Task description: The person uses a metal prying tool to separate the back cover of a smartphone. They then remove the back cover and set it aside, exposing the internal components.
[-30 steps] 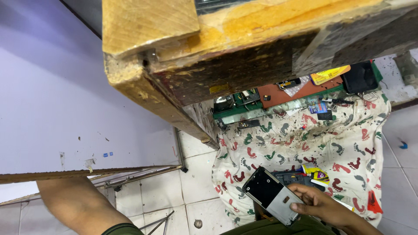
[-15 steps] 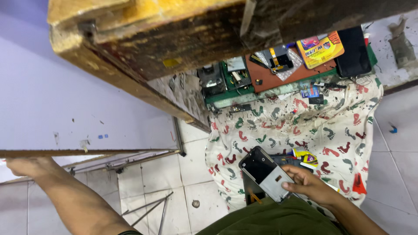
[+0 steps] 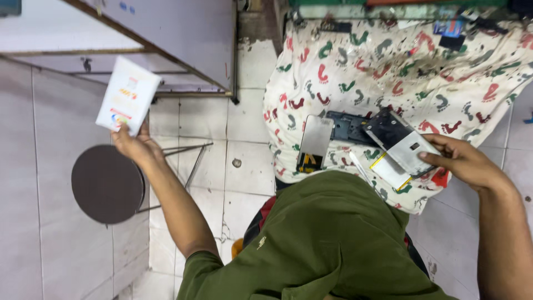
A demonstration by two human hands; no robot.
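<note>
left hand (image 3: 136, 145) pinches white box (image 3: 127, 95) aloft, upper left; right hand (image 3: 463, 161) grips opened phone (image 3: 402, 145) flat for access, right of centre.

A white cloth (image 3: 400, 61) with little coloured footprints covers what may be a low worktop at the upper right. On it lie a silver phone back (image 3: 315, 141) and a dark phone frame (image 3: 347, 126). A round dark stool (image 3: 105, 183) stands on the tiled floor (image 3: 50, 166) at left.
</note>
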